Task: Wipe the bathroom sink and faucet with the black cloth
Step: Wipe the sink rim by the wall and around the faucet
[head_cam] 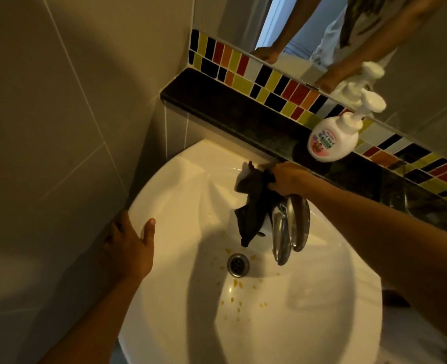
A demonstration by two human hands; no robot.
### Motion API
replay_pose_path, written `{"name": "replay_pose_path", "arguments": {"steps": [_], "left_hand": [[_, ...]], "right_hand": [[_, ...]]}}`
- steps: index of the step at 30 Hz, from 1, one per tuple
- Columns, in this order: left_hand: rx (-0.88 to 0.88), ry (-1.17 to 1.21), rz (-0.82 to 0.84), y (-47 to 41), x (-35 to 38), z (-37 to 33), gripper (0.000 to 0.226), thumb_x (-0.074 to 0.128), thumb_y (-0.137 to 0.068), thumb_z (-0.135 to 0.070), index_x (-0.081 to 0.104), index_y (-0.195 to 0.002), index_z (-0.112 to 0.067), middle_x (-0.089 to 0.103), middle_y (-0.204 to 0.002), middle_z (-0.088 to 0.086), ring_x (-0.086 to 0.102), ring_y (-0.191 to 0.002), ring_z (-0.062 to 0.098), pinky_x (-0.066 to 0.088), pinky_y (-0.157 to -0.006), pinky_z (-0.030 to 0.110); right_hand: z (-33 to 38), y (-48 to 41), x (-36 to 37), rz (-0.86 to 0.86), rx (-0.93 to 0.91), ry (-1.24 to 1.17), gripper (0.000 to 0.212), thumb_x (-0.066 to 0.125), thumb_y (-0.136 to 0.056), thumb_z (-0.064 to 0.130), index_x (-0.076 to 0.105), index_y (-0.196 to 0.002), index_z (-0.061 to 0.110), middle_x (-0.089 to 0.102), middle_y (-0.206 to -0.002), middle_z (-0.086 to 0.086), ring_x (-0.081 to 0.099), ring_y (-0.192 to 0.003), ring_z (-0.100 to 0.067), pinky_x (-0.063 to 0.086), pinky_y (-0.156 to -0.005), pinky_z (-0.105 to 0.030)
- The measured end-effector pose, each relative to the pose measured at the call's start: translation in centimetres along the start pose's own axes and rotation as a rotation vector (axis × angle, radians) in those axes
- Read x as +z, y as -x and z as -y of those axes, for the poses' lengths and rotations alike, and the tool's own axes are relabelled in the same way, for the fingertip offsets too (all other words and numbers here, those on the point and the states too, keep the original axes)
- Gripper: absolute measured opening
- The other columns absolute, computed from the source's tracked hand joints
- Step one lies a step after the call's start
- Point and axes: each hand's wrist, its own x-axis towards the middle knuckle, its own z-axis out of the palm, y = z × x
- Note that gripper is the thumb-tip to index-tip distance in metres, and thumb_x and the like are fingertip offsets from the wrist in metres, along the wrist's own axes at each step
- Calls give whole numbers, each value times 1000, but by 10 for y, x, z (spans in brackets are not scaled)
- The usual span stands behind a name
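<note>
The black cloth (253,206) hangs far-to-near just left of the faucet (282,232), whose spout points near over the sink (322,285), gripped by the right hand (288,179) at the faucet's far end, while the left hand (127,245) rests loose-fingered on the sink's left rim.

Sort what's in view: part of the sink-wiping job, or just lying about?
Job: black cloth in right hand; faucet; sink, yellowish specks near its drain; left hand at sink rim.
Lying about: soap pump bottle on black ledge; mirror; coloured tiles.
</note>
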Motion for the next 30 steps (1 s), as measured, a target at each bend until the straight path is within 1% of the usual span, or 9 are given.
{"name": "replay_pose_path", "arguments": {"steps": [3,6,8,11,14,18,23,28,30], "left_hand": [[1,7,6,1,0,0,76,37,-89,-58,27,-146,-8,37,-144,27,44,-124,50,41,-98,61],[4,-5,4,1,1,-1,77,37,-89,-57,26,-147,-8,36,-145,28,42,-125,51,38,-100,62],[6,-5,5,1,0,-1,76,38,-89,-57,27,-146,-8,37,-144,28,43,-122,51,39,-99,63],[10,-3,1,2,0,-2,76,39,-89,-56,26,-146,-8,37,-143,28,44,-121,52,40,-97,63],[17,-2,-2,3,-1,-2,76,38,-88,-56,26,-145,-8,38,-141,30,45,-119,53,40,-94,63],[21,16,12,6,-3,-3,73,38,-90,-54,27,-144,-6,41,-137,32,46,-115,54,41,-93,64],[26,-8,24,9,-9,-9,69,39,-93,-50,26,-144,-4,42,-135,33,48,-113,55,39,-92,63],[18,-47,18,13,-10,-12,70,37,-93,-52,28,-142,-3,43,-134,32,48,-113,55,38,-95,65],[26,-64,5,13,-9,-12,70,36,-92,-53,29,-141,-4,44,-132,32,49,-112,55,39,-94,64]], "right_hand": [[-11,-2,5,72,25,-165,34,57,-91,33,54,-123,22,56,-95,0,54,-83,-18,41,-76,-30],[-31,12,16,245,149,-803,22,59,-91,32,56,-112,27,59,-101,3,58,-90,-15,47,-73,-27],[-53,25,27,232,232,-1008,16,60,-89,36,62,-97,22,64,-101,-2,62,-92,-20,53,-72,-32],[-79,45,55,80,344,-978,19,57,-91,34,65,-88,17,65,-91,-10,62,-81,-21,53,-79,-37],[-95,65,83,-86,351,-868,29,56,-93,30,66,-104,4,63,-87,-1,60,-82,-22,47,-72,-31],[-105,90,106,-147,452,-723,28,60,-85,45,57,-99,21,66,-91,0,63,-82,-18,53,-75,-38],[-90,95,107,-555,-22,-476,59,69,-77,41,39,-127,32,38,-134,4,41,-113,-8,37,-87,-22],[-69,71,91,-295,-129,-685,82,79,-67,34,30,-134,37,52,-129,5,54,-108,-13,47,-83,-27],[-62,67,98,-302,-96,-698,81,78,-69,32,30,-135,37,55,-127,3,54,-108,-14,44,-84,-28]]}}
